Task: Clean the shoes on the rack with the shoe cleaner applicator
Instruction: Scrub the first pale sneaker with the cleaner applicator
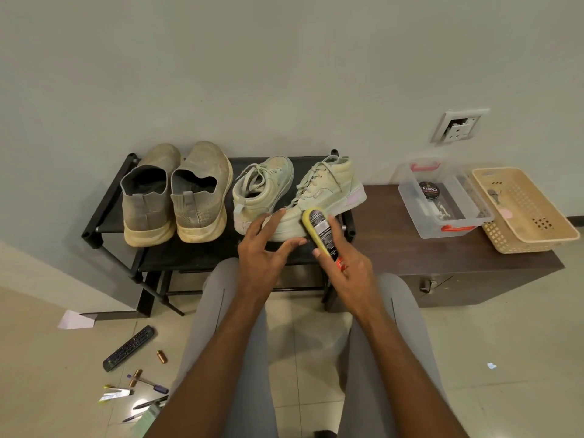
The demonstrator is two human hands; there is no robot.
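Observation:
A black shoe rack (pixel 104 213) holds two pairs of shoes. On the left stand two grey knit slip-ons (pixel 177 197) with heels toward me. On the right are two pale green lace-up sneakers; the left one (pixel 262 188) stands heel toward me, the right one (pixel 328 191) lies sideways across the rack. My right hand (pixel 350 263) grips the yellow and black shoe cleaner applicator (pixel 317 232), its sponge end against the right sneaker's sole edge. My left hand (pixel 265 248) has its fingers spread and straight, touching the toe end of that sneaker.
A dark wooden cabinet (pixel 395 245) to the right carries a clear plastic box (pixel 442 200) with a polish tin and a beige basket (pixel 524 210). On the floor at left lie a remote (pixel 129 347), several pens and small items. A wall socket (pixel 458 126) is above.

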